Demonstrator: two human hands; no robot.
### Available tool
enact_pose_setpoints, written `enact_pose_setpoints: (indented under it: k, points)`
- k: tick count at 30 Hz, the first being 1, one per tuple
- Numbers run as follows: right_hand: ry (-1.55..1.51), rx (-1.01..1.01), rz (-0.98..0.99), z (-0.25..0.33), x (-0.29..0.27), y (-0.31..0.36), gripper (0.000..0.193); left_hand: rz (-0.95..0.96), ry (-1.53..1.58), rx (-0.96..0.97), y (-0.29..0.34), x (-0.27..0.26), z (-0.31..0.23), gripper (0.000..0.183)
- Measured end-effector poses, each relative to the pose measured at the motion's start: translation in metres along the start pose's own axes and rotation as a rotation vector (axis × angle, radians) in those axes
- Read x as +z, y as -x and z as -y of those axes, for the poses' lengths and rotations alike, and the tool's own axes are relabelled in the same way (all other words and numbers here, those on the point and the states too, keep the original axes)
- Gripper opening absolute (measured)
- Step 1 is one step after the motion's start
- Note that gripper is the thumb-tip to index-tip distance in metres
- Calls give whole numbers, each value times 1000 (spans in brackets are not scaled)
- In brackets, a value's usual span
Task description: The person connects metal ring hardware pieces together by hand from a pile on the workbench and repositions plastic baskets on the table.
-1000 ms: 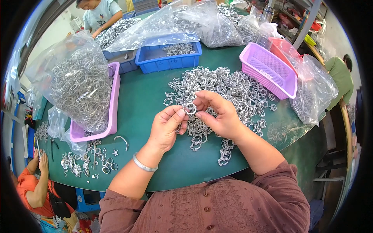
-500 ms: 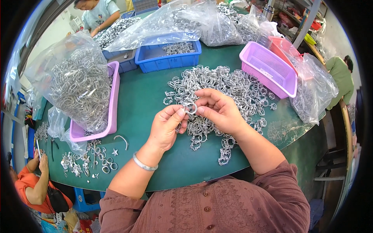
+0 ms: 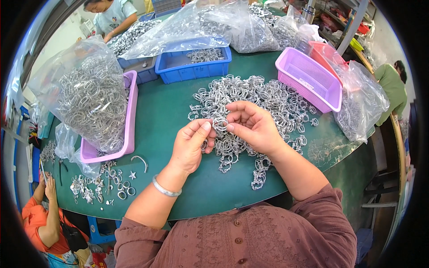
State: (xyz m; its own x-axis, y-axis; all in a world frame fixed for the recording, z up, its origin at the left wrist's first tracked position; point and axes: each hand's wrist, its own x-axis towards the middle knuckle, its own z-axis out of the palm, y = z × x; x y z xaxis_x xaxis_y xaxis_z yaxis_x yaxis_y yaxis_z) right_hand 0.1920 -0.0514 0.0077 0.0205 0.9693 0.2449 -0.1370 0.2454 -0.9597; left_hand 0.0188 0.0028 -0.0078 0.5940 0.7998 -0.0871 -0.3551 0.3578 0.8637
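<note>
The left hand (image 3: 192,145) is clamping its fingers on a silver ring (image 3: 219,128) above the desk (image 3: 167,109), near a heap of metal pieces (image 3: 252,91); the right hand (image 3: 258,131) is curling beside the ring, whether its fingers are gripping being unclear

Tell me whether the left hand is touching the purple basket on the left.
Apart. The head view shows bare green tabletop between the left hand and the purple basket.

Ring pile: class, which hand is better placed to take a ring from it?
Probably the right hand: it is over the pile, while the left hand pinches a ring at the pile's left edge.
</note>
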Motion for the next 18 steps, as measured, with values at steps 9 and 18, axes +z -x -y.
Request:
enact_pose_setpoints:
  k: [9,18]
  points:
    - [187,-113,-8,-4,-1,1,37,3,-92,13,0,-1,0,15]
    - [592,-397,12,-4,-2,0,41,-2,-130,36,1,0,-1,11]
